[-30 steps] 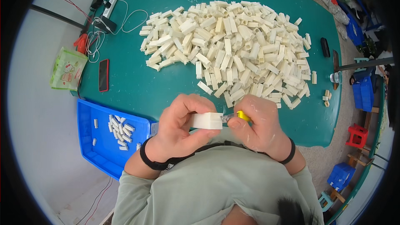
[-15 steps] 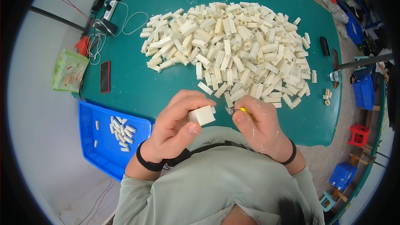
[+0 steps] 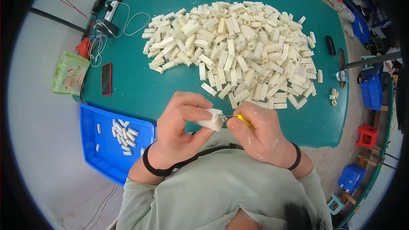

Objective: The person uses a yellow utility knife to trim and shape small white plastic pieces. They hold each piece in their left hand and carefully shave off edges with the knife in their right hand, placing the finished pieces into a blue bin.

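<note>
My left hand (image 3: 183, 123) is closed around a white rectangular plastic piece (image 3: 211, 121), its end turned to the right. In my right hand (image 3: 262, 132) is a yellow-handled utility knife (image 3: 244, 121). The knife's metal blade reaches left to the end of the piece and appears to touch it. Beyond my hands lies a large heap of similar cream-white plastic pieces (image 3: 251, 55), several with ragged ends. They rest on a green table (image 3: 170, 89).
Left of me a blue tray (image 3: 91, 145) holds several small white pieces (image 3: 123, 134). Further back are a phone (image 3: 106, 79), a green-white bag (image 3: 70, 74) and a power strip (image 3: 111, 12) with cables. A few loose pieces (image 3: 333, 97) and a black case (image 3: 330, 45) lie right.
My left hand has turned the white piece so its end faces the knife. My right hand has moved slightly left, bringing the blade from apart to the piece's end.
</note>
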Demonstrator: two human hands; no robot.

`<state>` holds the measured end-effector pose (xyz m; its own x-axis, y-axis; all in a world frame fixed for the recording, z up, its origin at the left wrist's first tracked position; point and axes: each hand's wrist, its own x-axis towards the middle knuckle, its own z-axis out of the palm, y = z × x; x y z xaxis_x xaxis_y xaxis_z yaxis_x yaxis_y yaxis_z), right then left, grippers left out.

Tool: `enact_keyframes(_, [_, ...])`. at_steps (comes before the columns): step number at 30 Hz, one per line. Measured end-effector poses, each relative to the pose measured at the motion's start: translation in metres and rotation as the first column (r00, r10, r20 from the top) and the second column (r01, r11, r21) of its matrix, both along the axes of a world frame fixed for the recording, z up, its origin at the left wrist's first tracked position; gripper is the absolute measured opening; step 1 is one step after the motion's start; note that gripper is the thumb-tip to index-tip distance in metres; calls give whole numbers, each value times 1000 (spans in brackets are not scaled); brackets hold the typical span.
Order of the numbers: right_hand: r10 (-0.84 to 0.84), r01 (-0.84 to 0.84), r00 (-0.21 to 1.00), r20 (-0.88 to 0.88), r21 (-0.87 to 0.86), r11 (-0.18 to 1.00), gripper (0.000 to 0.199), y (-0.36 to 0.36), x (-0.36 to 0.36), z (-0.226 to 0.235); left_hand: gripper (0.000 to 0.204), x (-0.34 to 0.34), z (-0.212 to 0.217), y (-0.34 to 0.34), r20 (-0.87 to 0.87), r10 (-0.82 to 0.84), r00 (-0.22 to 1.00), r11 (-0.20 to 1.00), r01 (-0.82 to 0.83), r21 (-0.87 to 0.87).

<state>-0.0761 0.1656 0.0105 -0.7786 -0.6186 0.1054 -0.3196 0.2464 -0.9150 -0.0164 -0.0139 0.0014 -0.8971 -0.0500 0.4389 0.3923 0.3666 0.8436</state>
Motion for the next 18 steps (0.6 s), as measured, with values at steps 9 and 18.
enact_keyframes(9, [-112, 124, 989, -94, 130, 984, 34, -1, -8, -13, 37, 1, 0, -7, -124, -76, 989, 990, 60, -126])
enact_keyframes(18, [-44, 53, 986, 160, -52, 997, 35, 2, -8, -6, 46, 2, 4, -19, 153, -264, 952, 938, 217, 269])
